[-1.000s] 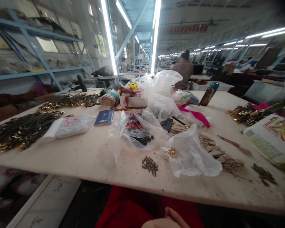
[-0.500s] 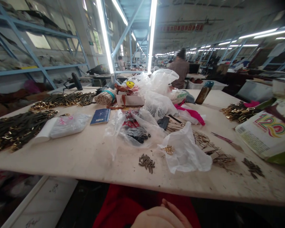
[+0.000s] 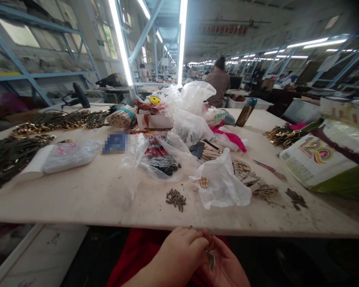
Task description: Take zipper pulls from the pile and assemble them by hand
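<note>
Both hands risen into view below the pale tabletop (image 3: 77, 199) edge: left hand (image 3: 179, 255) pinching small dark metal pieces (image 3: 211, 261) over the cupped, open right hand (image 3: 227, 267); best kept level.

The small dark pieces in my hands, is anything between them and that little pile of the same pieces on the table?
The small dark pieces sit between the left hand and right hand, below the table edge. Only that edge lies between them and the pile; the tabletop around it is bare, with the white bag off to the right.
</note>
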`<action>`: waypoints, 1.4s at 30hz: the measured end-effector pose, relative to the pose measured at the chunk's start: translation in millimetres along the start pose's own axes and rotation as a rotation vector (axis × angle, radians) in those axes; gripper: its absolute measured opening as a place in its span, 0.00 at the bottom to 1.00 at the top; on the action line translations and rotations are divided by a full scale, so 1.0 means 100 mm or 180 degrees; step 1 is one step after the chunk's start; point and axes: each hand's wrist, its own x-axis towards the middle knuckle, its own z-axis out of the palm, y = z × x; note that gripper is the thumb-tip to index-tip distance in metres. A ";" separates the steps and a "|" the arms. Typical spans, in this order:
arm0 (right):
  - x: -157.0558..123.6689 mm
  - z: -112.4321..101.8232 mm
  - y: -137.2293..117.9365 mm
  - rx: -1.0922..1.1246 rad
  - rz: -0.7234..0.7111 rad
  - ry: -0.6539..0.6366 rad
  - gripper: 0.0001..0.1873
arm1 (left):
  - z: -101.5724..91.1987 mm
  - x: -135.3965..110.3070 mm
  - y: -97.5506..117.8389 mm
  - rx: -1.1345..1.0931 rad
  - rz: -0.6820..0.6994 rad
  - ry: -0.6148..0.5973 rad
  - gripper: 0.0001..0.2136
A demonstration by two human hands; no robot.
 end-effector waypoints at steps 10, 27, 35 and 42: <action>-0.06 0.14 0.01 0.0749 0.0576 0.0133 0.10 | -0.26 0.01 -0.67 0.0942 -0.1651 -0.0584 0.06; 0.02 -0.01 0.10 0.0463 0.0167 0.0995 0.06 | 0.14 0.20 -0.98 0.0965 -0.1523 -0.0692 0.04; 0.02 0.16 0.18 -0.1409 -0.0610 0.0850 0.25 | 0.00 0.05 -0.56 -0.0142 -0.1429 -0.0210 0.03; 0.01 0.35 0.19 -0.1904 -0.0801 0.0802 0.26 | 0.17 -0.11 -0.23 0.0341 -0.0389 -0.0131 0.03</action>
